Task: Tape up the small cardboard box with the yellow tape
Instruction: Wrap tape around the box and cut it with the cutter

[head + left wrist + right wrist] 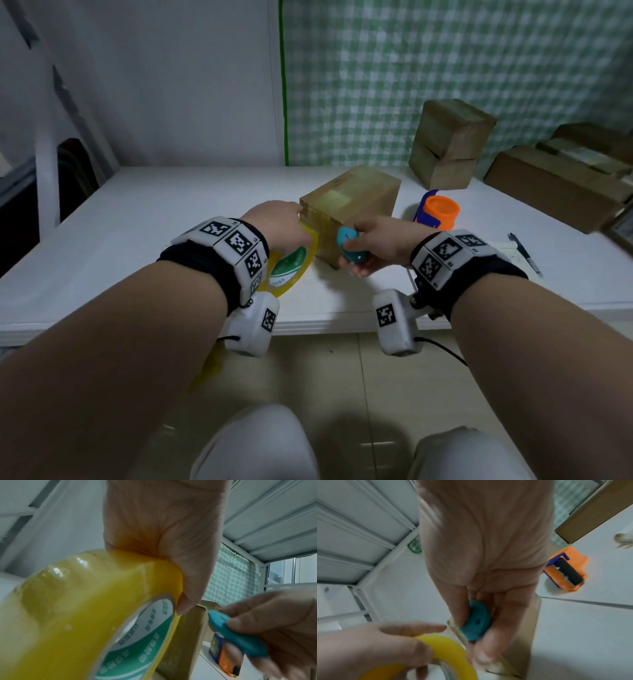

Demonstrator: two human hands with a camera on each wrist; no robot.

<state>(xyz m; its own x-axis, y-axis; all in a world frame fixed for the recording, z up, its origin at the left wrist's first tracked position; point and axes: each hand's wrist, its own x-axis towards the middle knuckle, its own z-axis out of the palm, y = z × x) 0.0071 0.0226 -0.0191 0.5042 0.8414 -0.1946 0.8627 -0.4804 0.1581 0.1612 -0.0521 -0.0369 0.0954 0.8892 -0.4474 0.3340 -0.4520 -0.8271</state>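
Note:
A small cardboard box (352,202) stands on the white table (144,233), with glossy tape on its top and near side. My left hand (277,226) grips a yellow tape roll (291,267) against the box's near left corner; the roll (82,612) fills the left wrist view, close to the box (185,635). My right hand (373,240) holds a small teal cutter (347,245) at the box's near side. In the right wrist view the cutter (476,623) sits between my thumb and fingers, next to the roll (443,650). Whether tape runs from roll to box is unclear.
An orange and blue tape dispenser (438,210) lies right of the box. Two stacked boxes (448,144) and larger cartons (555,185) stand at the back right. A pen (524,253) lies near the right edge. A green checked cloth (411,68) hangs behind.

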